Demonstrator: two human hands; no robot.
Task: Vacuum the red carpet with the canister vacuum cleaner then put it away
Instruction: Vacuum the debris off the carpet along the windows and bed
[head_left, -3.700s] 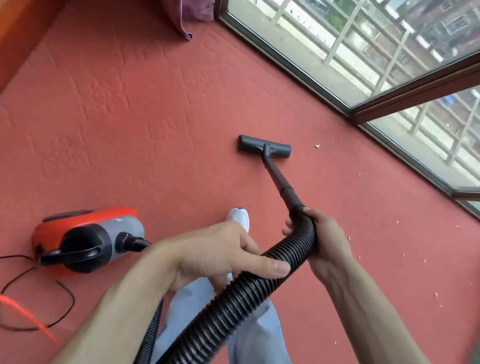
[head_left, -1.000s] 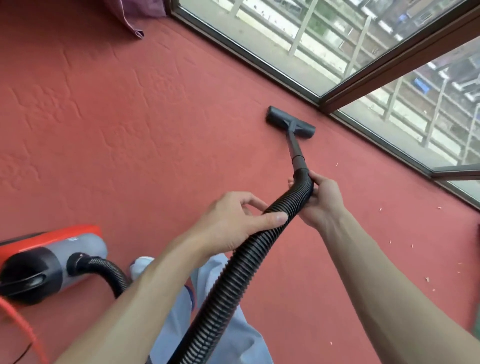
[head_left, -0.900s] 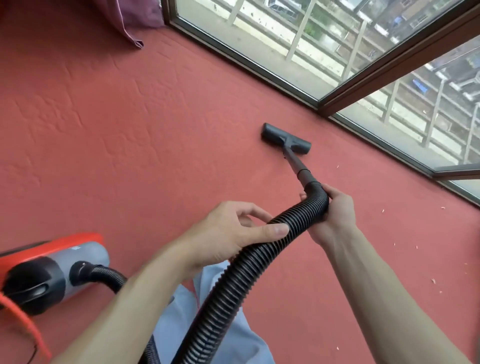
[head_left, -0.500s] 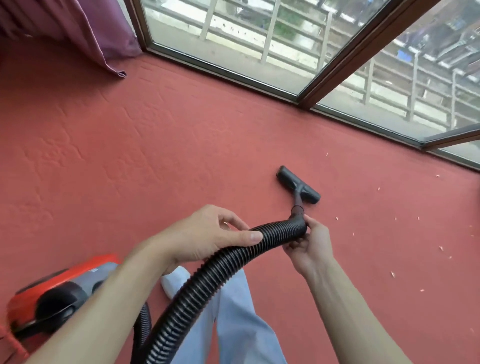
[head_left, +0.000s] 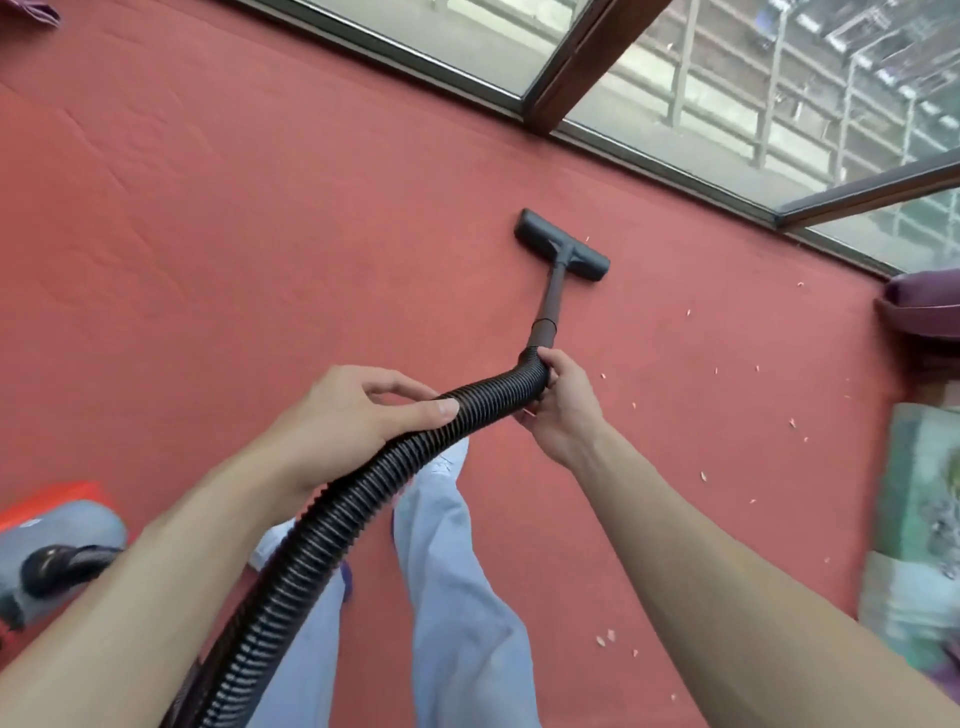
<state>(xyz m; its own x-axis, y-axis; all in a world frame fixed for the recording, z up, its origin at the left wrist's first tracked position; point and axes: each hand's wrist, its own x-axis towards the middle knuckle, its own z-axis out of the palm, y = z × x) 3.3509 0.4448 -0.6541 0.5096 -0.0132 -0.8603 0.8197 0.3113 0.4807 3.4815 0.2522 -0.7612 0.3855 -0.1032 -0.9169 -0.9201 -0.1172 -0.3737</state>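
Canister vac low, left of L grip. L hand curled over ribbed hose; R hand clamps hose end at wand. Floor nozzle ahead of R grip, flat on red carpet. Vacuuming step; next, prob swing nozzle right to crumbs.

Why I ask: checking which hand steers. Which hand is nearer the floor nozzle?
Right. The right hand grips the hose where it meets the wand, behind the floor nozzle; the left hand holds the hose farther back along it.
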